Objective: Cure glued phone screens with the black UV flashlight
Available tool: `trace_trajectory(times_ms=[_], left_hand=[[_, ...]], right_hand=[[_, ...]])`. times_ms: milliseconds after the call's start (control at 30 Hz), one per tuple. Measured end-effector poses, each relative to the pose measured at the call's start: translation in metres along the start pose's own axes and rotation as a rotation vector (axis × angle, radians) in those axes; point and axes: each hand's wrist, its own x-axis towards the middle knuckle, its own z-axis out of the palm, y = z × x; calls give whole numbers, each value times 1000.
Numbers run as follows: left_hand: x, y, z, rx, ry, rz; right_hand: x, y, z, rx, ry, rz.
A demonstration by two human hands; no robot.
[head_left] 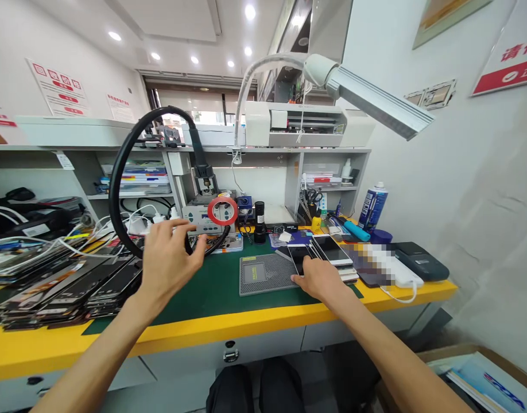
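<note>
My right hand grips a phone with a dark screen and pale edge, tilted over the right end of a grey perforated mat. Just right of it, several white-framed phones lie stacked. My left hand is raised over the left of the green work mat, thumb and fingers apart and curved. A thick black hose loops behind this hand, and a dark part shows in the gap by the thumb. Whether the hand touches the hose I cannot tell.
Piles of phone screens cover the left. At the back stand a grey machine with a red ring and a black cylinder. A blue spray can and black case stand right; a lamp hangs overhead.
</note>
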Motion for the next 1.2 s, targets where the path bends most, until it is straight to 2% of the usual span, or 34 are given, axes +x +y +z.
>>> trace_trajectory(times_ms=[67, 133, 200, 267, 400, 500, 600, 700, 800, 900, 967, 1067, 1200], left_hand=[[-2, 13, 5, -156, -144, -13], [-3, 25, 13, -328, -310, -105], [-4, 36, 22, -619, -514, -302], [-3, 47, 33, -1004, -736, -543], [2, 69, 57, -1349, -1073, -684], [6, 80, 78, -1513, -1243, -798], [10, 90, 93, -1623, -1352, -897], [12, 101, 99, -1820, -1315, -1010], [11, 108, 99, -2037, -1149, -1109], [6, 102, 98, -2150, -996, -1218], [3, 92, 100, -2120, -933, -1340], [2, 78, 101, -2015, -896, -1460], [5, 75, 100, -2003, -898, -1464]], right_hand=[[3, 0, -1, 3, -30, 23], [6, -1, -2, 13, -35, 49], [9, -1, -2, 25, -28, 81], [11, -2, -3, 41, -12, 107], [8, -5, -4, 84, 78, 121], [2, -7, -7, 118, 175, 117], [-2, -10, -11, 168, 232, 107], [-3, -22, -13, 235, 274, 63], [-3, -45, -8, 294, 299, 7], [-3, -68, 3, 329, 293, -63], [-1, -74, 7, 343, 260, -143], [13, -61, 1, 344, 211, -208], [55, -26, -19, 223, 180, -102]])
